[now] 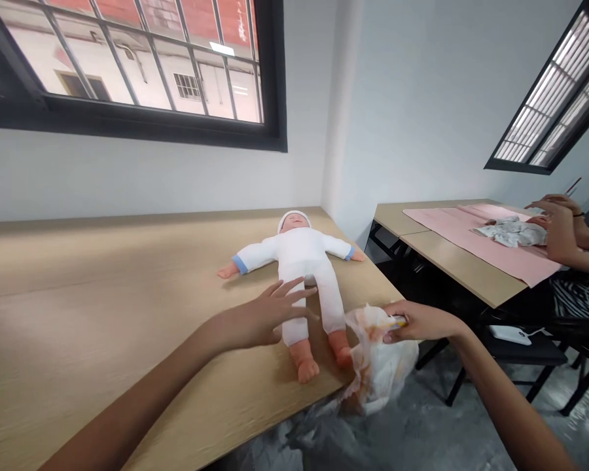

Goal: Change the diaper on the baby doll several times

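Note:
A baby doll in a white suit with blue cuffs and a white cap lies on its back on the wooden table, arms spread. My left hand is over the doll's leg on the left, fingers spread, holding nothing. At the table's front right edge, my right hand grips a crumpled white plastic bag with orange markings. The bag hangs beside the doll's feet and is partly blurred.
Grey translucent plastic hangs below the front edge. At the right, another person's arms rest by a second table with a pink mat and a clothed doll. A black stool holds a white device.

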A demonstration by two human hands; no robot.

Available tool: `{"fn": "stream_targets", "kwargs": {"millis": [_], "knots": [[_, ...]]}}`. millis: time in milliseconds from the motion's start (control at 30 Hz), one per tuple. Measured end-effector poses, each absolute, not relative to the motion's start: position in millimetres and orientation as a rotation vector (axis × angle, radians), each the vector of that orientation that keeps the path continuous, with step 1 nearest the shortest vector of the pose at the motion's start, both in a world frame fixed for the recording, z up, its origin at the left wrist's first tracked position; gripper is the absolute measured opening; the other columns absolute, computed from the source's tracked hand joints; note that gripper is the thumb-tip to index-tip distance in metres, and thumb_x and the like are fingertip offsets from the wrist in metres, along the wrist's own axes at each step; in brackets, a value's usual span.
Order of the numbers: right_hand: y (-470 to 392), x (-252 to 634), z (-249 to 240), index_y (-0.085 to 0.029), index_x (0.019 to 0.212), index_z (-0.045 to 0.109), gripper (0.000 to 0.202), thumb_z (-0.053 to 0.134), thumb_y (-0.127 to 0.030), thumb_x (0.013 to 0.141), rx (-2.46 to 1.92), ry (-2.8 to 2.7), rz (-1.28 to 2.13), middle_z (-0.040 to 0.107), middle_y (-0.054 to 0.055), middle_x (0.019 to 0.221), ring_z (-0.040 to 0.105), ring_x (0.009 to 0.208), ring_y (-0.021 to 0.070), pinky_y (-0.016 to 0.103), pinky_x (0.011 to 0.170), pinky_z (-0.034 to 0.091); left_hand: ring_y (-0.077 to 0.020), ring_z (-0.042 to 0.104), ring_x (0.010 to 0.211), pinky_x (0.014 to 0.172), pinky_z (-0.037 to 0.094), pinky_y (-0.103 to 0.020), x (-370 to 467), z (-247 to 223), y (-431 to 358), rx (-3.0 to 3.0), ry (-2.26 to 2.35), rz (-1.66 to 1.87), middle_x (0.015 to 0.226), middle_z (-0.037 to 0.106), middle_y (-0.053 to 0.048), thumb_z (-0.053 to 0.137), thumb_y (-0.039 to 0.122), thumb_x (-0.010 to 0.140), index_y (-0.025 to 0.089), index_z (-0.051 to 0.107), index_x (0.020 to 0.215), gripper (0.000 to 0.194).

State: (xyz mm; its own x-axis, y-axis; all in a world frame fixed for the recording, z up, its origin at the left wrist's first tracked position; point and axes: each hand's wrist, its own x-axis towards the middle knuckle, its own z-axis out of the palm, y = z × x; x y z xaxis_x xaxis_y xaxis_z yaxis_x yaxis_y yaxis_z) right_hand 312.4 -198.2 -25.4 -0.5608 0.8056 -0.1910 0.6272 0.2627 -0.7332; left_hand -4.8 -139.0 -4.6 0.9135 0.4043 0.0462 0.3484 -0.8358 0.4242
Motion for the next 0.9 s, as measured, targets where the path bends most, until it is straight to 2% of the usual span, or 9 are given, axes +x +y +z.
{"fn": "stream_targets", "kwargs": {"millis": [67,100,200,333,500,667,733,800,900], "knots": [[-206.2,322.5,-36.7,-0.015,0.098,0.068,0.037,0.063,-0.046,0.079,-1.350,-2.272,1.198,0.067,0.004,0.095,0.059,0.088,0.0186,0.026,0.079,0.045,-0.0392,0.018,0.140,0.108,0.019,-0.063,-11.8,-23.7,-141.2,2.944,0.605,0.072,0.152,0.030,-0.004,0.051,-0.008,0.066,0.031,0.053,0.127,0.073],[-210.0,324.7,-42.1,-0.015,0.100,0.068,0.036,0.062,-0.044,0.080,-1.355,-2.253,1.214,0.067,0.004,0.097,0.059,0.090,0.0191,0.027,0.081,0.045,-0.0408,0.019,0.139,0.106,0.016,-0.067,-11.5,-35.4,-142.6,3.039,0.621,0.062,0.153,0.027,-0.005,0.054,-0.007,0.064,0.033,0.047,0.133,0.080],[-218.9,317.9,-56.0,-0.016,0.100,0.070,0.035,0.066,-0.043,0.078,-1.291,-2.235,1.367,0.068,0.004,0.095,0.060,0.088,0.0190,0.026,0.079,0.046,-0.0312,0.022,0.141,0.112,0.012,-0.059,-0.1,-65.8,-146.1,3.188,0.457,0.132,0.153,0.024,-0.002,0.053,0.000,0.073,0.034,0.026,0.144,0.083],[-223.1,292.7,-67.2,-0.017,0.095,0.071,0.033,0.070,-0.042,0.074,-1.060,-2.181,1.491,0.066,0.005,0.101,0.061,0.093,0.0193,0.027,0.082,0.046,-0.0223,0.022,0.142,0.118,0.007,-0.050,18.5,-78.5,-145.4,3.254,0.174,0.266,0.150,0.034,0.000,0.052,0.012,0.082,0.025,0.029,0.143,0.067],[-222.5,275.6,-69.2,-0.018,0.091,0.073,0.033,0.074,-0.043,0.070,-0.860,-2.116,1.469,0.064,0.007,0.111,0.059,0.101,0.0208,0.030,0.090,0.045,-0.0186,0.032,0.138,0.118,0.011,-0.049,31.7,-88.9,-138.0,3.374,0.024,0.482,0.136,0.054,-0.004,0.047,0.014,0.090,0.019,0.044,0.132,0.043],[-227.8,272.8,-70.0,-0.020,0.095,0.072,0.038,0.072,-0.049,0.070,-0.822,-2.080,1.454,0.064,0.007,0.112,0.056,0.108,0.0224,0.032,0.096,0.041,-0.0203,0.052,0.121,0.113,0.024,-0.048,43.1,-111.0,-135.5,3.309,-0.051,0.963,0.111,0.068,-0.005,0.047,0.020,0.092,0.018,0.061,0.100,0.016],[-234.8,284.2,-74.3,-0.018,0.094,0.072,0.038,0.071,-0.048,0.071,-0.915,-2.094,1.452,0.067,0.006,0.104,0.059,0.098,0.0208,0.029,0.090,0.044,-0.0204,0.056,0.116,0.108,0.033,-0.043,45.8,-109.0,-137.4,3.251,-0.006,1.079,0.105,0.070,-0.006,0.045,0.018,0.093,0.016,0.061,0.095,0.016],[-243.9,309.2,-78.3,-0.016,0.087,0.071,0.033,0.068,-0.047,0.075,-1.101,-2.082,1.424,0.068,0.004,0.083,0.062,0.078,0.0166,0.024,0.075,0.049,-0.0192,0.058,0.111,0.100,0.040,-0.037,47.5,-95.7,-139.4,3.189,0.010,1.126,0.101,0.071,-0.006,0.042,0.015,0.094,0.013,0.059,0.096,0.018],[-254.9,366.3,-74.2,-0.019,0.101,0.069,0.041,0.068,-0.050,0.075,-1.633,-1.982,1.093,0.068,0.007,0.093,0.063,0.085,0.0202,0.026,0.074,0.051,-0.0179,0.062,0.103,0.091,0.045,-0.033,49.8,-56.1,-138.8,3.090,0.041,1.078,0.096,0.071,-0.009,0.039,0.020,0.095,0.011,0.058,0.100,0.022]]}}
